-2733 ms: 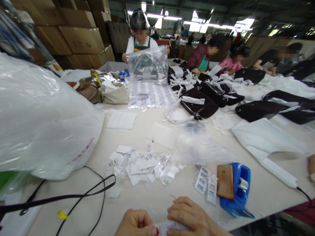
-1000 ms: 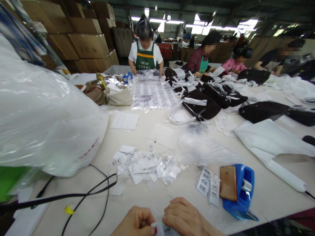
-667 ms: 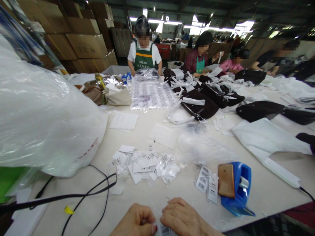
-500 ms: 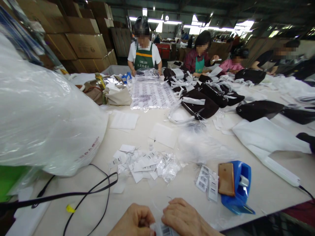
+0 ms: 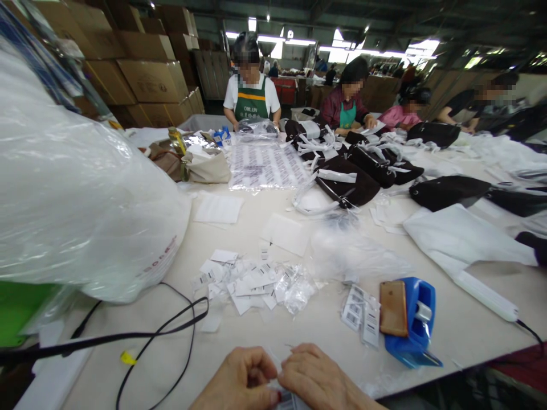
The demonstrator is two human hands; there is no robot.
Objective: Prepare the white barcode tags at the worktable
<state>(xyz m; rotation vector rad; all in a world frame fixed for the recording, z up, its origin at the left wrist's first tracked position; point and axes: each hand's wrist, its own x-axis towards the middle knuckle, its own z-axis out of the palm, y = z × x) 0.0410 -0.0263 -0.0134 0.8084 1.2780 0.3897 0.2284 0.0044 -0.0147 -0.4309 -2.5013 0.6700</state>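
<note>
At the bottom edge of the head view my left hand point(image 5: 239, 380) and my right hand point(image 5: 318, 380) meet, fingertips pinched together on a small white barcode tag point(image 5: 287, 400) that is mostly hidden between them. Just beyond my hands a heap of loose white barcode tags point(image 5: 245, 279) and small clear plastic bags point(image 5: 296, 290) lies on the cream table point(image 5: 273, 336). To the right of the heap sits a short stack of barcode labels point(image 5: 362, 313).
A blue tape dispenser point(image 5: 416, 324) with a gold phone point(image 5: 393, 307) on it sits near right. A large white plastic sack point(image 5: 72, 205) fills the left; black cables point(image 5: 141, 336) cross in front. Dark handbags point(image 5: 354, 182) and white bags point(image 5: 461, 245) lie farther off. Several people work across the table.
My two hands stay together at the table's near edge, fingers working the small tag. The person opposite has lowered a clear bag onto the table.
</note>
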